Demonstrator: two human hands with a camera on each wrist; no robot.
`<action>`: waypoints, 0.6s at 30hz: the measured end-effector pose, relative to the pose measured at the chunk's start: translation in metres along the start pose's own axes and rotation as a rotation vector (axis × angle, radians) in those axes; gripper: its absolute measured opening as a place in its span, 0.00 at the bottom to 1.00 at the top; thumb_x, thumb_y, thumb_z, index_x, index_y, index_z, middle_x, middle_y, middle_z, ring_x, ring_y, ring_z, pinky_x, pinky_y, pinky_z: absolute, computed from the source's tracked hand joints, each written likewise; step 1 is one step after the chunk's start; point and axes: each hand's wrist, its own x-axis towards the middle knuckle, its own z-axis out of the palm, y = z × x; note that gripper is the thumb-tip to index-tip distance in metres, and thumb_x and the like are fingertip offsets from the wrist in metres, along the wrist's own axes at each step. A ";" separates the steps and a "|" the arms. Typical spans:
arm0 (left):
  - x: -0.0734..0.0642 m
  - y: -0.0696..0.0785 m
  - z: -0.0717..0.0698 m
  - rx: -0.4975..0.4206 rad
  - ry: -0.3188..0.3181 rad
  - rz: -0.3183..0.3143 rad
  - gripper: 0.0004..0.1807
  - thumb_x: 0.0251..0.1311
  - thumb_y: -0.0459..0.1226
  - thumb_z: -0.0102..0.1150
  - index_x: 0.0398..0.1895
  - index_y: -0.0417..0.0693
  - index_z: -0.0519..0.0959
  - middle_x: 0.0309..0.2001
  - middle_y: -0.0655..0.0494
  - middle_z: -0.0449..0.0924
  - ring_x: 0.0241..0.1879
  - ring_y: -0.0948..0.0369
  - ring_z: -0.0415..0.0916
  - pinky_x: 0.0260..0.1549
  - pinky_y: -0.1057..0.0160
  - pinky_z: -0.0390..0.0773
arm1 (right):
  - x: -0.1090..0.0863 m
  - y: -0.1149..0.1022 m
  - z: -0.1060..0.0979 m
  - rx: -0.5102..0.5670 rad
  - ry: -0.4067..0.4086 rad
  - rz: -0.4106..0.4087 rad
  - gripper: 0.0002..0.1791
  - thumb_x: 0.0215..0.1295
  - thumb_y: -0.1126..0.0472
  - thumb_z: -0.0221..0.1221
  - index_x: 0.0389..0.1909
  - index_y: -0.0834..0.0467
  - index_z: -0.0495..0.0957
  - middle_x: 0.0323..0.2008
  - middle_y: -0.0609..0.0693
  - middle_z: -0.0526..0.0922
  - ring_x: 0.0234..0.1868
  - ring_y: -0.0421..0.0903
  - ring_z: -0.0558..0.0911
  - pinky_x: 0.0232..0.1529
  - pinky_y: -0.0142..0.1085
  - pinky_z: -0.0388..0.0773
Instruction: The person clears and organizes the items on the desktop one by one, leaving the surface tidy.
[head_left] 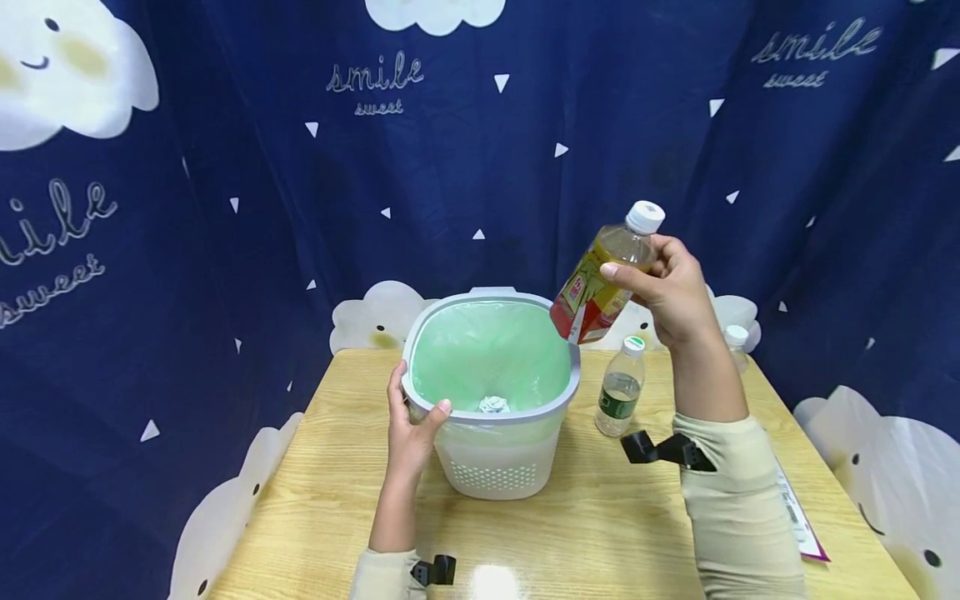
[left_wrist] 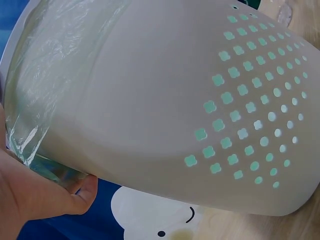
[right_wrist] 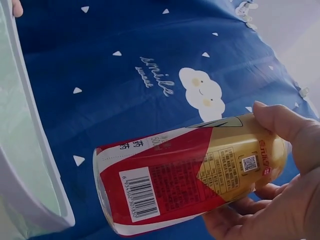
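My right hand (head_left: 675,287) grips a plastic drink bottle (head_left: 600,292) with a red and yellow label and a white cap, tilted beside and above the bin's right rim. In the right wrist view the bottle (right_wrist: 190,175) shows its barcode side, fingers and thumb around its upper part. A pale trash bin (head_left: 495,467) with a grey rim and a green liner bag stands on the table. My left hand (head_left: 412,425) holds the bin's left front rim, thumb on top. Crumpled white paper (head_left: 493,405) lies inside the bin.
A clear water bottle (head_left: 620,392) with a green label stands right of the bin on the wooden table (head_left: 330,483). Behind my right forearm, another white-capped bottle (head_left: 737,342) is partly hidden. A flat printed sheet (head_left: 802,517) lies at the right edge. A blue curtain (head_left: 480,167) hangs behind.
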 end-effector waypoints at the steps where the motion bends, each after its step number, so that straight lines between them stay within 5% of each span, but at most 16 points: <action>1: 0.000 0.000 0.000 0.002 0.001 -0.005 0.48 0.49 0.36 0.63 0.72 0.55 0.48 0.69 0.49 0.49 0.66 0.52 0.47 0.61 0.42 0.39 | 0.001 0.000 0.003 -0.004 -0.009 0.012 0.25 0.52 0.68 0.66 0.48 0.57 0.65 0.41 0.49 0.77 0.42 0.44 0.76 0.39 0.35 0.71; 6: -0.001 -0.003 -0.001 0.002 0.003 -0.014 0.48 0.49 0.36 0.63 0.72 0.55 0.47 0.69 0.49 0.49 0.66 0.52 0.47 0.61 0.41 0.40 | 0.009 0.000 0.016 -0.102 -0.060 0.063 0.29 0.54 0.66 0.65 0.54 0.61 0.62 0.44 0.53 0.73 0.41 0.45 0.74 0.37 0.35 0.72; 18: 0.000 0.000 0.000 0.015 0.003 0.000 0.48 0.50 0.37 0.63 0.72 0.55 0.47 0.69 0.49 0.48 0.67 0.52 0.46 0.61 0.41 0.40 | 0.036 -0.001 0.045 -0.261 -0.147 0.151 0.36 0.52 0.57 0.67 0.59 0.63 0.61 0.53 0.57 0.70 0.53 0.53 0.70 0.52 0.52 0.68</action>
